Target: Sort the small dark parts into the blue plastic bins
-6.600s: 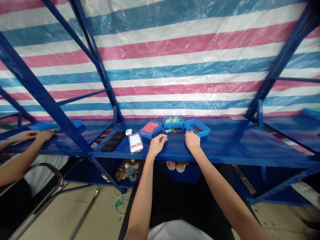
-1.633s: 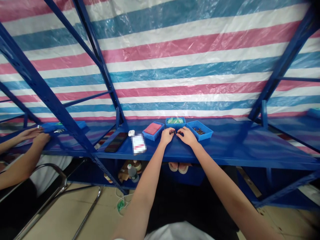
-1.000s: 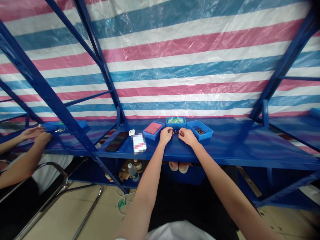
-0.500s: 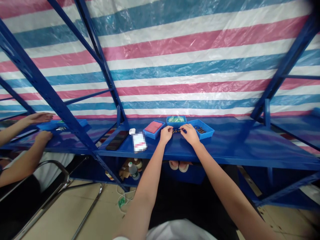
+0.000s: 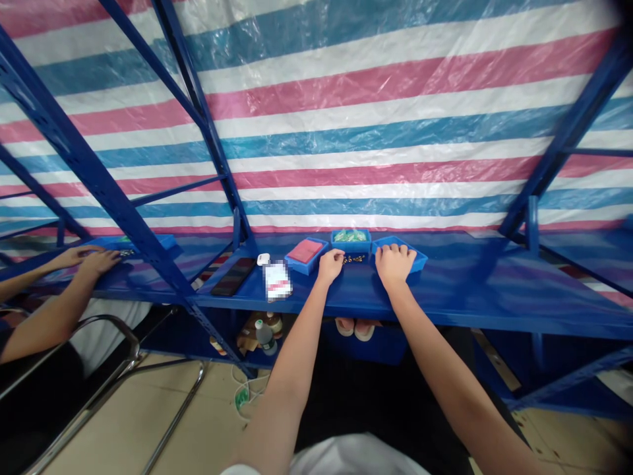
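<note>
My left hand [image 5: 331, 266] rests on the blue table beside a small pile of dark and brass-coloured pieces [image 5: 354, 258]. Its thumb and fingers are pinched together; whatever they hold is too small to make out. Over the right blue tray [image 5: 420, 262] is my right hand [image 5: 395, 262], its fingers apart and bent down into the tray. The hand covers most of what lies inside. Left of my hands, a blue tray [image 5: 306, 269] carries a stack of pink-red sheets [image 5: 304, 251]. Behind the pile stands another blue tray [image 5: 351, 248] with green-and-white packets [image 5: 351, 236].
A black phone [image 5: 233, 276], a white case [image 5: 264, 259] and a blurred-out item [image 5: 277, 280] lie left on the table [image 5: 459, 284]. Blue posts frame the table. At left, a co-worker's hands [image 5: 99, 260] are by another tray. Bottles [image 5: 266, 338] stand below.
My right hand has moved right, from the small pile to over the right tray, and its fingers have spread. My left hand stays almost in place. The co-worker's hands have come together at their tray.
</note>
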`<state>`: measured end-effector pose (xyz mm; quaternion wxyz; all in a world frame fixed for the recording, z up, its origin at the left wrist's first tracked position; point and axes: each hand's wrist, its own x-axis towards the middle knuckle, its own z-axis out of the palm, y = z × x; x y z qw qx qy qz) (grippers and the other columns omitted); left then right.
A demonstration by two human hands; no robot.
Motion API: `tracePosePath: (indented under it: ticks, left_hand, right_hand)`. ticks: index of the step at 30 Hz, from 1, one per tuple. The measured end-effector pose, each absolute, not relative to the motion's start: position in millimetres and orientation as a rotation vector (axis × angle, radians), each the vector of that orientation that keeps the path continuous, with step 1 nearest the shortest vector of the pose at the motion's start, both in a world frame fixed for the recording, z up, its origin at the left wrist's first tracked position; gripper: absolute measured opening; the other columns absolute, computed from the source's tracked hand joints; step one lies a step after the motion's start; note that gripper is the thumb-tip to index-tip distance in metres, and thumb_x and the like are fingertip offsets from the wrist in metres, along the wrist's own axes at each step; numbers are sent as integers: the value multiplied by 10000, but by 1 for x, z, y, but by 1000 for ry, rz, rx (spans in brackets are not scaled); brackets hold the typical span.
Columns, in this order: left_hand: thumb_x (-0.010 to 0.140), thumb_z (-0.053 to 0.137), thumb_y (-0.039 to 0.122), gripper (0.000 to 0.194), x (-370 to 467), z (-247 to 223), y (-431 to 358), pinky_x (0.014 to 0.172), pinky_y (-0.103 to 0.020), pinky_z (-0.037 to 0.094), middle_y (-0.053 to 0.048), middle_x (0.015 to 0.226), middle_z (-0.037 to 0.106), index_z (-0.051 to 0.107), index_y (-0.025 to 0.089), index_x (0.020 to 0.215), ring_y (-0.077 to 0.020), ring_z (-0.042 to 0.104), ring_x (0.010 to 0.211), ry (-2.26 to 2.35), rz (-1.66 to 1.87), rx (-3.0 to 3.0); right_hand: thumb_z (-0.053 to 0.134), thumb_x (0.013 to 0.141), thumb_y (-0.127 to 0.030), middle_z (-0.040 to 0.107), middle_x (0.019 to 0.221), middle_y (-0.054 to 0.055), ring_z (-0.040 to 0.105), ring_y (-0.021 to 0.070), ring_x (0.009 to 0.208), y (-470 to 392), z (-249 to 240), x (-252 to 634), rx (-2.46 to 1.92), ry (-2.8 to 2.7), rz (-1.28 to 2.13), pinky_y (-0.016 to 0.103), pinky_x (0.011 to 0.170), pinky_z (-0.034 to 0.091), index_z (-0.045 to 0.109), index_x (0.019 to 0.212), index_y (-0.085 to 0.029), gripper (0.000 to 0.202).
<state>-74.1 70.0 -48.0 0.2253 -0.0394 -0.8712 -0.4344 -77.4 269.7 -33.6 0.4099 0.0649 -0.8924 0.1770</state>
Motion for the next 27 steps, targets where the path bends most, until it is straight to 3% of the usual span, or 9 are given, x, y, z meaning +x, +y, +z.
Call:
tracePosePath:
  ticks: [8, 13, 19, 23, 27]
  left_hand:
    - [913, 570, 151, 197, -72, -45, 70, 934, -278, 528, -40, 1028, 760, 737, 198, 1006, -168, 702, 962, -2425, -1189, -107]
    - [914, 566, 144, 200, -72, -45, 70, 937, -278, 526, -40, 1029, 760, 738, 201, 999, -171, 702, 966, -2427, -1174, -111]
    - [914, 565, 157, 199, -73, -46, 71, 925, -276, 529, -37, 1021, 761, 739, 201, 1001, -171, 702, 957, -2433, -1174, -107]
    - [907, 566, 145, 208, -74, -48, 70, 921, -272, 531, -33, 1015, 761, 740, 205, 1004, -167, 702, 948, -2433, -1167, -124]
    - [910, 559, 137, 220, -75, -48, 70, 926, -269, 527, -33, 1029, 759, 737, 206, 1019, -165, 701, 954, -2440, -1166, -144]
  right_hand:
    - [391, 875, -117, 657, 902, 232, 464, 355, 967, 268, -33, -87, 223, -2336, 458, 553, 883, 294, 706, 992, -100, 337]
    - [437, 825, -111, 686, 959, 171, 473, 324, 1011, 272, -37, -99, 300, -2249, 498, 529, 966, 272, 669, 1127, -129, 381]
    - [450, 791, -122, 696, 1050, 173, 524, 324, 1022, 272, -44, -107, 268, -2255, 677, 514, 985, 312, 646, 1099, -112, 365]
    - [490, 763, -125, 648, 1194, 163, 526, 332, 1104, 272, -43, -106, 401, -2263, 734, 524, 1031, 329, 595, 1194, -129, 444]
    - [463, 807, -137, 535, 1312, 166, 507, 299, 1184, 270, -38, -96, 588, -2137, 850, 451, 1013, 420, 563, 1217, -151, 423]
